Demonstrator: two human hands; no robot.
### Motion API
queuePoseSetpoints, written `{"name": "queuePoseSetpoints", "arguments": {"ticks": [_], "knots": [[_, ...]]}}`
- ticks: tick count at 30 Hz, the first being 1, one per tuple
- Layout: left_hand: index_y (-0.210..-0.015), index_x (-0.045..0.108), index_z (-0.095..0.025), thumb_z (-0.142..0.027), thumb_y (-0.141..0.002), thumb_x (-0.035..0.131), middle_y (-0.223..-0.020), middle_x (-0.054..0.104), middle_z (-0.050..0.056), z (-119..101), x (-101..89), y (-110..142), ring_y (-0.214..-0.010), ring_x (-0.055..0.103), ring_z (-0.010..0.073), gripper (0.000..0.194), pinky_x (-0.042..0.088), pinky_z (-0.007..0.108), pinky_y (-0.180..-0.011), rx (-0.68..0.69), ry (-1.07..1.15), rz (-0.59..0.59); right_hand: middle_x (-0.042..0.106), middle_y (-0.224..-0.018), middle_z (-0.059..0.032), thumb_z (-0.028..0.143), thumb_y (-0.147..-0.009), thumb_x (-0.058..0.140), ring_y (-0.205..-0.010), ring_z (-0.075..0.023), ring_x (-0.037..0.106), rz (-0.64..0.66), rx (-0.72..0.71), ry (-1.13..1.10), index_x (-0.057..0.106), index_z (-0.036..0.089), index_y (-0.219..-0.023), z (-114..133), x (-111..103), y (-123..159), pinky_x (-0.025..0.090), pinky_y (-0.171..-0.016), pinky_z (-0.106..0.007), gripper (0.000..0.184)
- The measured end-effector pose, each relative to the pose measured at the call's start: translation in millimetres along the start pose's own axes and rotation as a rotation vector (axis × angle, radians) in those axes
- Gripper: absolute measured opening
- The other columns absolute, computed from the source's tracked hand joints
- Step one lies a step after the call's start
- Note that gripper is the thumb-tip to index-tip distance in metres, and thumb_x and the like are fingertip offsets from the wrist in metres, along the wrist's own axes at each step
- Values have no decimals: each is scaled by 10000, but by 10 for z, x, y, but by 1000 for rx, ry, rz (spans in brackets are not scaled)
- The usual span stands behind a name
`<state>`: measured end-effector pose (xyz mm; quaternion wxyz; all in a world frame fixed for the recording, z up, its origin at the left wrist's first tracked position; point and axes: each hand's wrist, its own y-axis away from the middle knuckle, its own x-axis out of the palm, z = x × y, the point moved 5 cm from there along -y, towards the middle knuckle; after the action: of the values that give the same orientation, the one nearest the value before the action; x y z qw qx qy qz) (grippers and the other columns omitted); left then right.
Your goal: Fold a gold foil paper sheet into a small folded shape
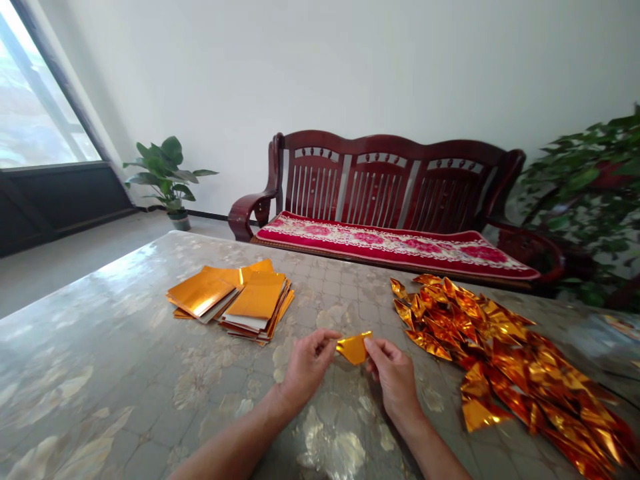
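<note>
**Gold foil folded mid-table, sheet by sheet**

A person's left hand (307,363) and right hand (393,373) pinch a small gold foil piece (354,348) between fingertips, one hand on each end, holding it just above the table (125,373) near the middle of its near edge. The piece already looks creased into a rough triangle, so the fold appears partly made rather than just begun. Toward the far left of the table lies a stack of flat sheets (235,300); along the right side a heap of folded pieces (505,360) runs from mid-table toward the near right corner. Beyond the far edge stand a wooden bench (380,180) with a red cushion and a potted plant (167,177). Judging by the heap, the next move would call for pressing the remaining creases tight with both thumbs without tearing the thin foil.
</note>
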<state>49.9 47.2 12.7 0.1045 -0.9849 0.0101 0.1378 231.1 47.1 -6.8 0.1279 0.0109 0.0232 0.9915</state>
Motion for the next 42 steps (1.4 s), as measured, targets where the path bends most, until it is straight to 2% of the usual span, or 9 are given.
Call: {"name": "queuePoseSetpoints", "arguments": {"ticks": [6,10,18,21,28,31,35,39,42], "knots": [[-1020,672,-163,-373,-912,487,-659,613,-20,52,-9,-11,-602,571,120,300,469,217,-602,-37,185,-2,530,-463,34,589,-693,723,-398,-72,365,46,-6,15,628,162,-684,-20,15,1,258,-389,-187,437],[-1023,703,-178,-323,-929,447,-655,593,-18,-19,-54,20,-663,565,124,309,456,224,-670,27,177,48,525,-458,32,599,-689,723,-403,-74,375,17,-12,21,624,162,-676,-23,2,-3,281,-393,-187,448],[-1025,716,-157,-323,-878,550,-714,630,0,-18,-26,-5,-651,547,108,277,448,202,-637,17,308,146,517,-456,39,605,-683,721,-406,-69,368,15,14,13,626,158,-699,-33,-8,9,274,-397,-184,457],[-979,725,-148,-313,-837,609,-758,668,18,1,-22,-19,-666,565,113,246,458,204,-644,20,329,148,520,-460,37,598,-682,726,-411,-71,375,23,11,6,632,155,-708,-41,-5,5,278,-401,-183,454],[-871,738,-157,-293,-803,648,-788,710,34,102,-55,-65,-710,612,136,177,475,216,-668,25,254,49,530,-466,32,588,-686,731,-404,-76,383,8,-25,-3,632,160,-708,-36,-8,-10,280,-391,-187,440],[-820,721,-151,-284,-784,649,-752,701,31,128,-66,-70,-695,616,140,156,476,224,-669,2,210,5,546,-484,28,574,-696,729,-415,-89,407,5,-58,-3,633,167,-735,-35,-15,-14,300,-396,-195,420],[-738,660,-150,-245,-741,650,-664,637,-2,145,-108,-82,-610,559,114,95,440,208,-605,-17,135,-50,563,-521,24,542,-729,710,-450,-100,423,66,-120,81,635,169,-746,-35,1,-21,325,-424,-204,380],[-750,613,-164,-219,-778,607,-679,600,-21,112,-187,-115,-628,531,109,62,422,207,-621,68,41,-6,575,-575,21,477,-757,683,-517,-118,472,190,-183,211,648,168,-726,-6,44,-25,373,-488,-217,313],[-772,620,-173,-204,-837,560,-738,618,-9,61,-240,-130,-697,548,122,94,413,219,-677,185,-103,95,613,-636,6,398,-771,665,-602,-147,540,271,-263,344,665,175,-711,45,78,-20,421,-568,-233,231]]}}
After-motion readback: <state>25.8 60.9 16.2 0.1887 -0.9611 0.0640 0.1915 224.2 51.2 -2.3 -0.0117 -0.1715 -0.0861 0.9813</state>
